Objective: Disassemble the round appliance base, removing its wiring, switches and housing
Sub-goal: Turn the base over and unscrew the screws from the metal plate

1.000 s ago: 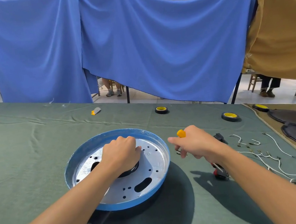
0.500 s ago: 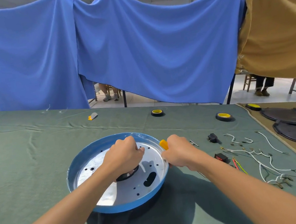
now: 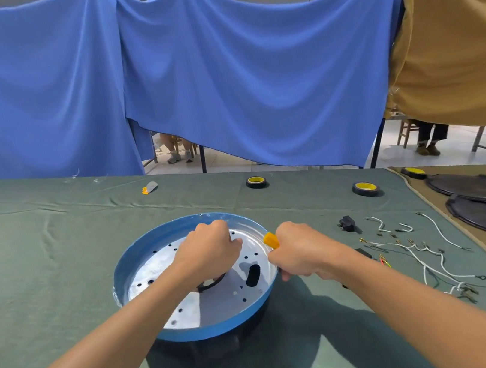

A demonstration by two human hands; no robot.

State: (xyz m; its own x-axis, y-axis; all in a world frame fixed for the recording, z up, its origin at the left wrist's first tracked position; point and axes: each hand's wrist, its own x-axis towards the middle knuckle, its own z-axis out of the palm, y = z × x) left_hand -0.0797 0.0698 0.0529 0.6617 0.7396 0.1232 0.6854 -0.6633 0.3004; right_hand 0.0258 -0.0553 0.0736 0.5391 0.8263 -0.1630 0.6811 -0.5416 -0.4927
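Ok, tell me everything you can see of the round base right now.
The base is a shallow round pan: blue rim and wall, shiny metal floor with small holes and one dark oblong slot. It sits on a dark housing on the green cloth. The left hand presses its centre; the right hand, gripping an orange-handled tool, is at its right rim.

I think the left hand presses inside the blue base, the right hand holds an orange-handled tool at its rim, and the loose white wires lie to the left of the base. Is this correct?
Not quite. The head view shows the white wires to the right of the blue base, not the left. The rest holds: the left hand presses inside the base, and the right hand holds an orange-handled tool at its rim.
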